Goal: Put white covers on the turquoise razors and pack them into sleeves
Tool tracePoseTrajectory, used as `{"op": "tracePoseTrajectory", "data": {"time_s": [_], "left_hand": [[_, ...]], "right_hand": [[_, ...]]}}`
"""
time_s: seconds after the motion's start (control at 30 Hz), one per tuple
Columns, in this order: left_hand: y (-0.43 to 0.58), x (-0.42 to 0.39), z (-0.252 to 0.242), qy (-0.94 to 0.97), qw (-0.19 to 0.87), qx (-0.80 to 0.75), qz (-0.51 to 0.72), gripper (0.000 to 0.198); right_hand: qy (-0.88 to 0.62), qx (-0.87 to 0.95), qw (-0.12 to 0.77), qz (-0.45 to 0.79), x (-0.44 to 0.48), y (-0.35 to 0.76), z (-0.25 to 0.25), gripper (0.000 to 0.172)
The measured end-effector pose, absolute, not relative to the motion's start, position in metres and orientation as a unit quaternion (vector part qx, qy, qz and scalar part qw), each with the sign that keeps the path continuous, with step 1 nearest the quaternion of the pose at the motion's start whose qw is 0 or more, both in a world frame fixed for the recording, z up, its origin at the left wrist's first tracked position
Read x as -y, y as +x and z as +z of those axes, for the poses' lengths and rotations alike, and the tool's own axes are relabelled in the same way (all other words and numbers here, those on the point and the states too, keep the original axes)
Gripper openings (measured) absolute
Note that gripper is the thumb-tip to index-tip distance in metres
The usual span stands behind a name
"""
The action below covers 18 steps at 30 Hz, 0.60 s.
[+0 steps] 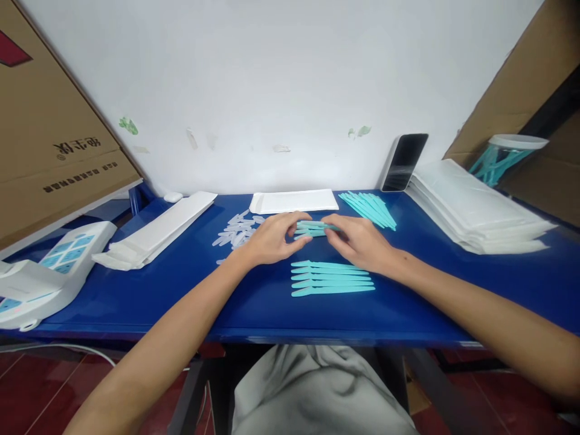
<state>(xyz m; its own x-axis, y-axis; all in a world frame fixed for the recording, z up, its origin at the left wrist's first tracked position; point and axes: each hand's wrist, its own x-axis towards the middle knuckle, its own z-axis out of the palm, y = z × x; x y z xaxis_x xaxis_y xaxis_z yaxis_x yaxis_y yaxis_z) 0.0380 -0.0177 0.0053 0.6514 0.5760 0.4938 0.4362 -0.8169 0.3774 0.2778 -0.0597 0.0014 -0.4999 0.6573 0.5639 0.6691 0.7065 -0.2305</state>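
In the head view, several teal eyebrow razors [312, 228] lie between my two hands. My left hand [276, 237] has its thumb and fingers around their left ends. At the other end, my right hand [357, 240] pinches the razors between thumb and fingers, and its fingertips partly hide them. Just below, a row of several more teal razors [333, 279] lies side by side on the blue table [181, 302]. A fanned pile of razors [370, 208] rests beyond my right hand. Small translucent pieces, perhaps blade caps [235, 231], are scattered left of my left hand.
White paper sleeves [292, 201] lie at the back and on the left [158, 229]. A stack of clear-wrapped white packets [475, 208] sits right, beside a leaning phone [405, 163] and a lidded tub of razors [502, 158]. A white sealing-type device [58, 272] stands left, below a cardboard box [58, 121].
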Motion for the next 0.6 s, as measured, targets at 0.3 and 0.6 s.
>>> {"op": "tracePoseTrajectory", "data": {"time_s": [0.3, 0.6], "left_hand": [[-0.009, -0.017, 0.021, 0.798, -0.013, -0.574, 0.181, 0.034], [-0.036, -0.014, 0.045, 0.754, -0.058, -0.638, 0.142, 0.041]], "right_hand": [[-0.464, 0.854, 0.237, 0.002, 0.049, 0.284, -0.005, 0.038], [-0.518, 0.839, 0.154, -0.059, 0.052, 0.279, -0.004, 0.061]]}}
